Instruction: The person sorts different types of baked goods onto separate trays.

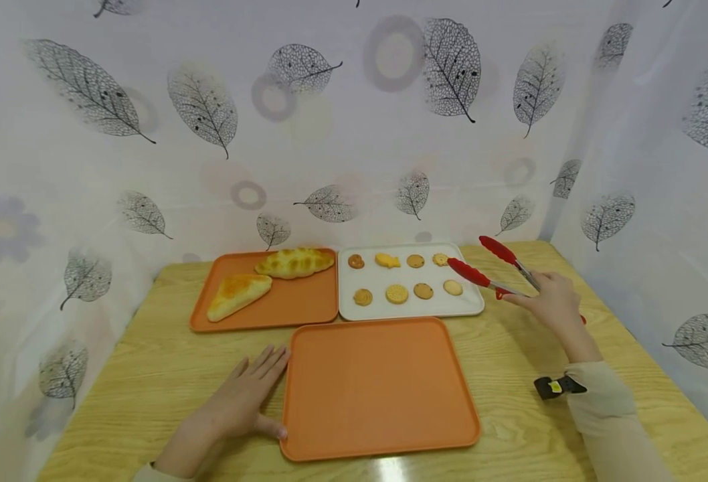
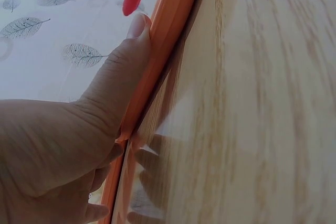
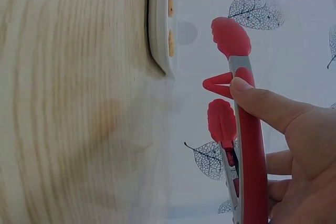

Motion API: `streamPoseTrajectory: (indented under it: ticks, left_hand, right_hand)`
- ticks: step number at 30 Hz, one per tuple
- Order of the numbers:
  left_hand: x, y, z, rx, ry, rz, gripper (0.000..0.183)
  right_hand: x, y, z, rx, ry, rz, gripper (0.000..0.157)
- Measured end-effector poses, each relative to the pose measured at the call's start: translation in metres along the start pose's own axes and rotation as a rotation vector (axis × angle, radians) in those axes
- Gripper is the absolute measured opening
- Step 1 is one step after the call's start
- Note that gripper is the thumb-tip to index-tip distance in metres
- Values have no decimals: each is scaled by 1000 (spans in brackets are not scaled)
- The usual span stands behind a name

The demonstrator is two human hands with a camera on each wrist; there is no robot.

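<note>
My right hand (image 1: pixel 551 304) grips a pair of red-tipped metal tongs (image 1: pixel 470 273) by the handles, with the thumb along one arm. The tongs' tips are spread apart, over and beside the right end of a white tray (image 1: pixel 378 310). Several biscuits (image 1: pixel 397 293) lie on that tray in two rows, among them a fish-shaped cracker (image 1: pixel 387 260) and a pretzel (image 1: pixel 356 262). At the left edge of the front orange tray (image 1: pixel 378 388), my left hand (image 1: pixel 233 405) rests with straight fingers. Its thumb (image 2: pixel 118 69) touches the tray's rim in the left wrist view.
Behind and to the left stands another orange tray (image 1: pixel 306 309), holding a triangular bread (image 1: pixel 237 296) and a long loaf (image 1: pixel 296 263). It sits against the white tray. A leaf-printed curtain (image 1: pixel 354 134) closes off the wooden table (image 1: pixel 149 375) at the back and sides.
</note>
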State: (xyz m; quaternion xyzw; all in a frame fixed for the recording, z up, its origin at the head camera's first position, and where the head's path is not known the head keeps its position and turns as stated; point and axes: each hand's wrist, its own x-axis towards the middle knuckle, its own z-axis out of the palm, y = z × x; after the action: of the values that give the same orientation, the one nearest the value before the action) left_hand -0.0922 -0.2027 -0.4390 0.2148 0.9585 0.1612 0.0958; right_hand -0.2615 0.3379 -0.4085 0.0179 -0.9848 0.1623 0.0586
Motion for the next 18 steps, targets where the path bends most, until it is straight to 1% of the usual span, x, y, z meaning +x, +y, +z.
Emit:
streamPoseTrajectory:
  ticks: [4,8,13,18]
  left_hand:
    - [0,0,0,-7,-5,-1,129]
    - [0,0,-1,-13,-12,-3,129]
    - [0,1,-1,-14,-19,-8,129]
    - [0,1,-3,-29,-29,-21,130]
  right_hand:
    - [1,11,0,-31,-23,26,96]
    - [0,20,-1,-44,-68,54,99]
    - [-3,29,-2,-36,-110,99,102]
    - [-4,33,-3,-14,-149,137,102]
